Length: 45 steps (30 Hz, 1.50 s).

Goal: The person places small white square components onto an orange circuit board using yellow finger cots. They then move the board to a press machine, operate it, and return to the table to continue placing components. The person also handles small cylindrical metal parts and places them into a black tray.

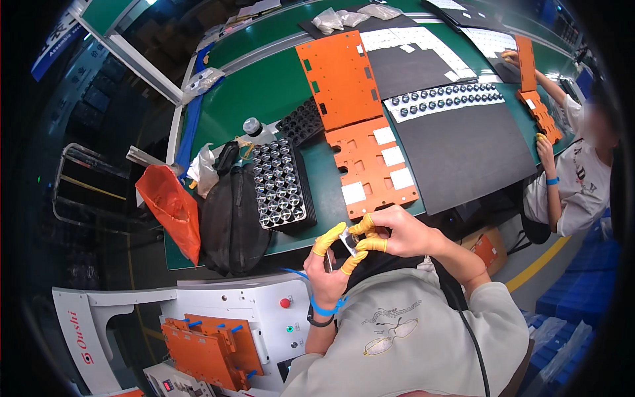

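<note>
Left hand (327,276) — yellow covers on the fingertips, blue band (325,309) at the wrist; finger and thumb closed in a pinch on a small part. Right hand (402,233) — likewise yellow-tipped, fingers gripping the same part from the right. Small part (348,242): one piece, pale-edged with a dark middle, held tilted between the two hands, off the near edge of the green table (248,86); its finer detail too small to tell.

On the table, beyond the hands: one orange fixture (360,173), opened flat in two panels, pale squares on the nearer panel. To its left, one black tray (305,202) filled with rows of shiny round pieces (281,180); a second dark tray (299,126) just beyond; one clear bottle (256,131) beside them. Near left, one black bag (231,218) and one orange bag (170,208).

Right of the fixture: one dark mat (460,155), a white sheet along its far edge bearing two rows of round black pieces (440,102). Far right, a co-worker (575,165) at another orange fixture (539,112).
</note>
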{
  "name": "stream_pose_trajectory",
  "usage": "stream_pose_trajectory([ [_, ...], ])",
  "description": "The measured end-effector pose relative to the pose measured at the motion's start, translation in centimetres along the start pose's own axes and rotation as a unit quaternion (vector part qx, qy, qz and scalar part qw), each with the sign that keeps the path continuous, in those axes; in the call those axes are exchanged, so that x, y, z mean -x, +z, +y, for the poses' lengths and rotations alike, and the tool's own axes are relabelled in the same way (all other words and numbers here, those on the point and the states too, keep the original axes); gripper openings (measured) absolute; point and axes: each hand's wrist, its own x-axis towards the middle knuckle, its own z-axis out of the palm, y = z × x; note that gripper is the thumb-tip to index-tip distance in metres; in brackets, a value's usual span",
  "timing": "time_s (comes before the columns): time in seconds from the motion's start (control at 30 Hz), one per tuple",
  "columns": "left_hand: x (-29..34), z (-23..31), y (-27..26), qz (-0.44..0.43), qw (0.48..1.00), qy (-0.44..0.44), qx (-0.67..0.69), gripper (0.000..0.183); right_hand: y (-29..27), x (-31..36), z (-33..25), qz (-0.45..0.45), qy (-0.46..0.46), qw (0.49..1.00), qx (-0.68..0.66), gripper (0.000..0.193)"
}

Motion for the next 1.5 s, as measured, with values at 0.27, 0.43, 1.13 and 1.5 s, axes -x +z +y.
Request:
stream_pose_trajectory([
  [0.27,-1.0,-0.2,-0.3,-0.057,0.992,0.112,-0.029,0.045,0.3,0.2,1.0,0.0,0.066,0.995,-0.068,0.031],
  [0.43,-1.0,-0.8,0.3,-0.05,0.996,-0.03,0.063,0.04,0.6,0.7,1.7,0.033,0.069,0.995,-0.068,0.034],
  [1.13,-4.1,-2.5,4.4,-0.067,0.986,-0.102,0.116,0.026,0.7,2.0,6.6,0.219,-0.08,0.941,0.245,0.048],
  [1.5,-9.4,-4.7,7.7,0.081,0.967,-0.056,-0.233,0.026,-0.4,2.1,10.1,0.288,0.047,0.927,0.234,0.062],
])
